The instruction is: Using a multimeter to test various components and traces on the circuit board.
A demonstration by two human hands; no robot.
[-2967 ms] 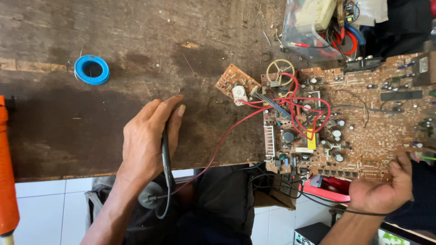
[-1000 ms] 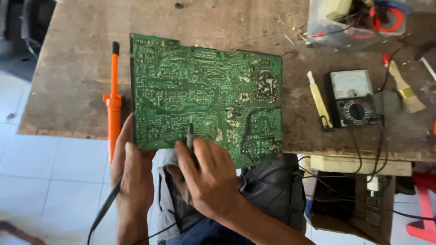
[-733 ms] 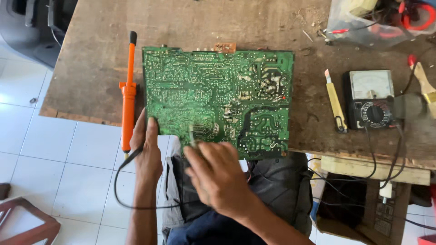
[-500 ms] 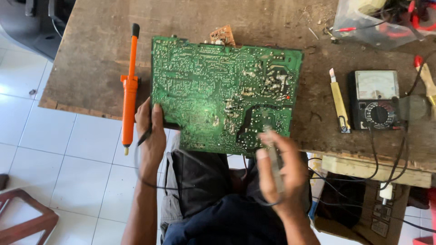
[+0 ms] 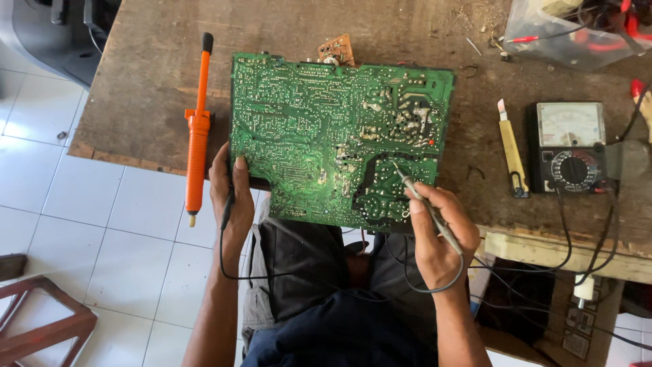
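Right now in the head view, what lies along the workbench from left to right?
Orange solder sucker → green circuit board → yellow utility knife → black multimeter.

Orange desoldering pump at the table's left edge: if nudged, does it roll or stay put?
The orange desoldering pump is long and round-bodied, so it would probably roll sideways if pushed. Its tip hangs past the wooden table edge over the tiled floor, so a nudge could drop it. It looks plastic, likely stiff and light. The left hand is close beside it.
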